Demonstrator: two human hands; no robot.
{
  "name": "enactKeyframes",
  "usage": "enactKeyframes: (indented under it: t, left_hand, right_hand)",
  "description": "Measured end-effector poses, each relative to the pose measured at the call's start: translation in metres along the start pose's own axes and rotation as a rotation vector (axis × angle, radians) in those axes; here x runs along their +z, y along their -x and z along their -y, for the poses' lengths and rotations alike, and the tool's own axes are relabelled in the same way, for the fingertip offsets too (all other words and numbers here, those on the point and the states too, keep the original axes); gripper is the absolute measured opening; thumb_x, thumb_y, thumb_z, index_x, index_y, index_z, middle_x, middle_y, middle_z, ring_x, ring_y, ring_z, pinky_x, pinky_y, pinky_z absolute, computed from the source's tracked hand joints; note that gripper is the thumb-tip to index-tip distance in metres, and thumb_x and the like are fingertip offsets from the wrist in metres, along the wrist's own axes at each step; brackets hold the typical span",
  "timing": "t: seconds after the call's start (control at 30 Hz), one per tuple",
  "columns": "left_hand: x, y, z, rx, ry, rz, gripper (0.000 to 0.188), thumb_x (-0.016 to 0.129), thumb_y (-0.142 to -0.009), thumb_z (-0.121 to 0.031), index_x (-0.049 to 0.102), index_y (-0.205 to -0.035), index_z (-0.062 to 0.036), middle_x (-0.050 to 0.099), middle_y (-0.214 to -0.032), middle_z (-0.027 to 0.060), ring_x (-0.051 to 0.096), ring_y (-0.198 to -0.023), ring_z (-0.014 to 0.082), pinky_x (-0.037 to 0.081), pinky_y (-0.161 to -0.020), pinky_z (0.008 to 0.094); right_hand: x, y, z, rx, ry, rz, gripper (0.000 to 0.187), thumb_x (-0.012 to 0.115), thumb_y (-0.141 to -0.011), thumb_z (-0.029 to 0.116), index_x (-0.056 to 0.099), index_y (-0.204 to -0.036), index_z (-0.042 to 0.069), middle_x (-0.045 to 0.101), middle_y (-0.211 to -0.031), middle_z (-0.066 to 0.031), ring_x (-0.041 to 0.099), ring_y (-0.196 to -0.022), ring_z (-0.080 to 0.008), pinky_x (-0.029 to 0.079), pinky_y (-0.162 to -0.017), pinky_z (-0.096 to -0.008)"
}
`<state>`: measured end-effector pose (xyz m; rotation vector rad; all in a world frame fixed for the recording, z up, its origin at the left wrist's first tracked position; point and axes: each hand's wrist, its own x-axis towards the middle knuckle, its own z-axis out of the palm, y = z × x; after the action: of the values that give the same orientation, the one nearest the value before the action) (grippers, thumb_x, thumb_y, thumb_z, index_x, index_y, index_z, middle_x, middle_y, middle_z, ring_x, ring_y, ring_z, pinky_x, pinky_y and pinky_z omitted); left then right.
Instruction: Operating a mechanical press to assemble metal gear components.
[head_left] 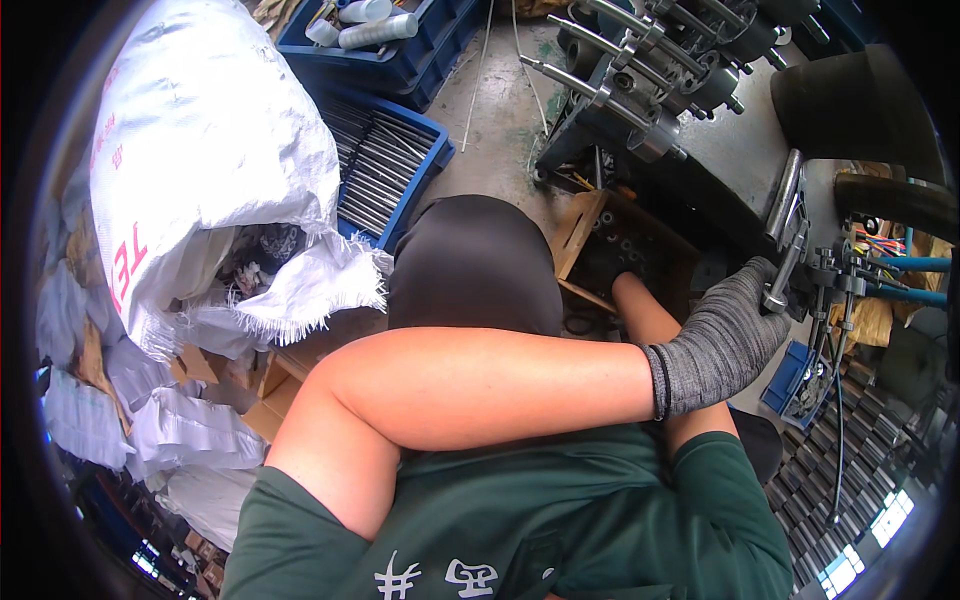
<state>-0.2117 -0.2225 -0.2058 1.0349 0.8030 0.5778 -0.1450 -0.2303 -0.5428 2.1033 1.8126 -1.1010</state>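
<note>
My left arm crosses in front of my body to the right. Its hand (722,335), in a grey knit glove, is closed round a metal lever (788,268) on the side of a machine. Part of the fingers is hidden behind the lever. My right forearm passes beneath the left one and reaches down into a wooden box (575,238). In the box's shadow, my right hand (604,264) looks dark-gloved, and its fingers cannot be made out. Several small round metal parts (628,243) lie in the box beside it.
The machine (730,140) carries several metal spindles (640,75) at the far right. Blue crates (425,165) hold metal rods on the left, with white bottles (378,30) beyond. A large white woven sack (225,130) stands at left. Blue hoses (910,265) run at the right.
</note>
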Motion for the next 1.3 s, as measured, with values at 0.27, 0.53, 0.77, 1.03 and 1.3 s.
enactKeyframes:
  t: [0.27,0.53,0.77,1.03,1.3]
  left_hand:
    - [0.014,-0.004,0.010,0.044,0.079,-0.031,0.028,0.063,-0.086,-0.011,0.057,-0.111,-0.0007,0.064,-0.090,0.0238,0.065,-0.090,0.0424,0.053,-0.081,0.0464]
    - [0.013,-0.005,0.004,-0.021,0.075,-0.039,0.024,0.062,-0.085,-0.008,0.058,-0.109,-0.0033,0.064,-0.086,0.0216,0.066,-0.086,0.0404,0.053,-0.078,0.0453]
    - [0.012,-0.008,0.005,0.007,0.094,-0.064,0.025,0.064,-0.083,-0.006,0.058,-0.107,-0.0033,0.062,-0.085,0.0204,0.065,-0.085,0.0382,0.052,-0.079,0.0444]
    - [-0.001,-0.005,0.001,-0.034,0.153,0.007,0.022,0.061,-0.086,-0.010,0.055,-0.107,-0.0034,0.059,-0.089,0.0155,0.060,-0.080,0.0300,0.052,-0.077,0.0415]
    - [-0.002,-0.010,0.009,-0.005,0.185,-0.067,0.024,0.063,-0.086,-0.012,0.058,-0.108,-0.0031,0.064,-0.088,0.0192,0.065,-0.087,0.0363,0.052,-0.083,0.0436]
  right_hand:
    - [0.005,0.005,-0.014,-0.203,-0.134,0.085,0.050,0.056,-0.097,0.042,0.062,-0.134,0.008,0.064,-0.134,-0.0169,0.062,-0.122,-0.0296,0.045,-0.109,-0.0410]
    - [-0.001,0.002,-0.022,-0.309,-0.232,0.136,0.049,0.057,-0.097,0.041,0.062,-0.132,0.007,0.065,-0.133,-0.0167,0.063,-0.121,-0.0292,0.046,-0.108,-0.0407]
    - [-0.018,0.005,0.010,-0.293,-0.276,0.139,0.048,0.058,-0.097,0.040,0.063,-0.131,0.007,0.065,-0.131,-0.0165,0.064,-0.119,-0.0289,0.047,-0.106,-0.0403]
    - [-0.036,0.016,0.062,-0.280,-0.323,0.123,0.046,0.059,-0.096,0.038,0.063,-0.130,0.007,0.066,-0.130,-0.0162,0.064,-0.118,-0.0285,0.047,-0.105,-0.0400]
    - [-0.063,0.025,0.071,-0.297,-0.371,0.116,0.045,0.061,-0.096,0.037,0.064,-0.129,0.007,0.067,-0.128,-0.0160,0.065,-0.117,-0.0281,0.048,-0.104,-0.0396]
